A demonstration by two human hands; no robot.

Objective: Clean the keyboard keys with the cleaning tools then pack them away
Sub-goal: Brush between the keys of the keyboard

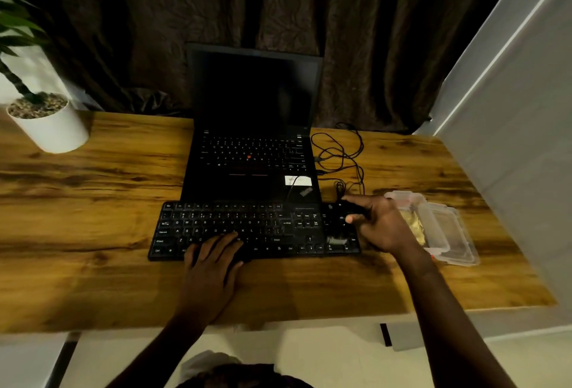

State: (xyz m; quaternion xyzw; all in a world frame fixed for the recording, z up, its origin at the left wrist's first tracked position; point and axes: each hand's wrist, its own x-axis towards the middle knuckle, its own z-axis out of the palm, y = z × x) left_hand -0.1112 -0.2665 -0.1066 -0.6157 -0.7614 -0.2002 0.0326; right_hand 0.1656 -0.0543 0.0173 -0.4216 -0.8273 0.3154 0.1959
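Left hand point(213, 256): laid flat, palm down, fingers straight and slightly spread. The fingertips rest on the bottom rows of the black keyboard point(247, 226), about its 7 o'clock sector. It holds nothing.

Right hand point(382, 223): over the number pad at the keyboard's 3 o'clock end. The forefinger reaches forward and the thumb lies below it. The two are narrowly parted and pinch a small dark object point(353, 208), too dim to identify.

Keyboard: lies at the middle of the wooden desk point(93, 202), its long edge parallel to the desk's near edge. A strip of bare wood runs between them at 6 o'clock, crossed by both forearms.

At 3 o'clock, just beside the right hand, sits a clear plastic container point(448, 233). Its yellowish contents point(413, 223) are partly hidden by the hand. The container lies near the desk's right edge.

At 12 o'clock an open laptop point(253, 152), screen dark, meets the keyboard's far edge. At 1 o'clock a black cable point(340, 152) lies in loose loops beside the laptop.

At 10 o'clock a white plant pot point(52, 127) stands near the far left corner. Bare wood stretches from it to the keyboard's left end.

A dark curtain point(371, 31) hangs behind the far edge. A pale wall panel point(510, 109) borders the right.
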